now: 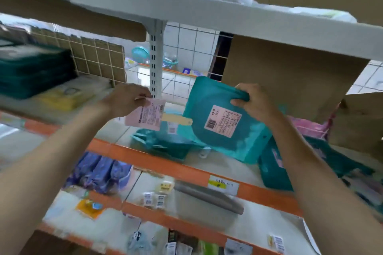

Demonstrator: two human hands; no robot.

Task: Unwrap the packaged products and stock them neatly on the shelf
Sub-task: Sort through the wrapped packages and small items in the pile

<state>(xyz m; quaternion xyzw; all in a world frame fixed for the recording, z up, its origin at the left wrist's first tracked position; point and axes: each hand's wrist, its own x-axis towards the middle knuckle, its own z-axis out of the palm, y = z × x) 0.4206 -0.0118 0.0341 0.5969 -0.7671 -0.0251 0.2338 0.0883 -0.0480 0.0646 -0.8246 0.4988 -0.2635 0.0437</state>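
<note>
R hand (255, 103) grips the top edge of a teal pack (219, 136) — fingers curled over the rim, thumb pressed on the near face — holding it tilted over the orange-edged shelf (157, 163), barcode label (222, 122) facing the camera. L hand (126, 99) pinches a pink card (146, 115) btwn thumb and fingertips, just left of the pack; a yellow tag (176, 121) shows btwn card and pack. Other teal packs (163, 145) lie on the shelf below and to the right (blurred). Cardboard box (290, 80) far right; dark green stack (31, 68) far left.
</note>
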